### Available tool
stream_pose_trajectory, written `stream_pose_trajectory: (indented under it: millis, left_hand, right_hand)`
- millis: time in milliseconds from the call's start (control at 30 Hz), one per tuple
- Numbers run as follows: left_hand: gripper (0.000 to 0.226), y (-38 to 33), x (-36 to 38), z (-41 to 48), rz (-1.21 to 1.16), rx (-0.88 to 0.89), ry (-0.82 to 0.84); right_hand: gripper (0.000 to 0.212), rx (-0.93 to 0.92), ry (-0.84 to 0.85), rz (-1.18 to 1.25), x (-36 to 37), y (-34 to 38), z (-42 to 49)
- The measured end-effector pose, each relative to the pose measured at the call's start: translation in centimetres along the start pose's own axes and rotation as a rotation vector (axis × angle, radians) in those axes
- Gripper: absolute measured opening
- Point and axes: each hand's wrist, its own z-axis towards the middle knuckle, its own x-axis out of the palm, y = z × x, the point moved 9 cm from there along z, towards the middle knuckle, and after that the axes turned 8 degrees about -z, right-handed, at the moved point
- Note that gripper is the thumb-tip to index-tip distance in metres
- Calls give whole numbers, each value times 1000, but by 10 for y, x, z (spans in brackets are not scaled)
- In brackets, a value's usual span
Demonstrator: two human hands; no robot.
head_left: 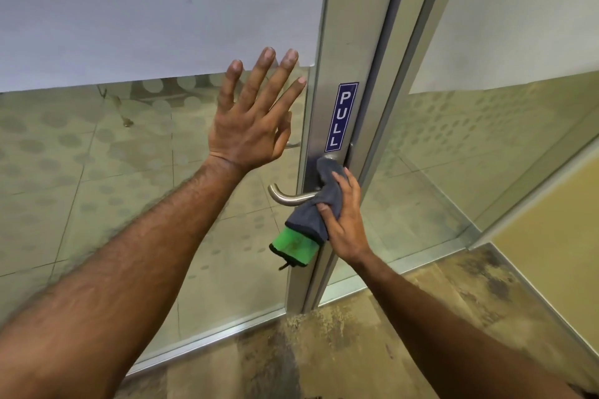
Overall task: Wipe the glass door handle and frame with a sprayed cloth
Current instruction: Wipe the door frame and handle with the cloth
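L hand (251, 126): fingers spread wide, palm flat toward the glass (97, 172) just left of the frame (348, 42); holds nothing. R hand (343, 214): fingers closed on cloth (324, 201), grey w/ green side hanging below. Cloth pressed on the root end of the handle (285, 196), at the frame under the PULL sticker (342, 116). Handle lever sticks out left, bare metal

- A narrow dark blue rectangular sticker (341, 116) with a thin white border reads "PULL" in white capitals, the letters stacked top to bottom; it stands on the brushed aluminium door frame (343, 42), right of centre in the picture.
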Motion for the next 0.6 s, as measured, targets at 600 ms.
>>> stream_pose_trajectory:
  millis: [600]
  left_hand:
    - [59,-2,1,-2,-16,2,-21]
  right_hand:
    - [55,867,-145,1274,56,17,-20]
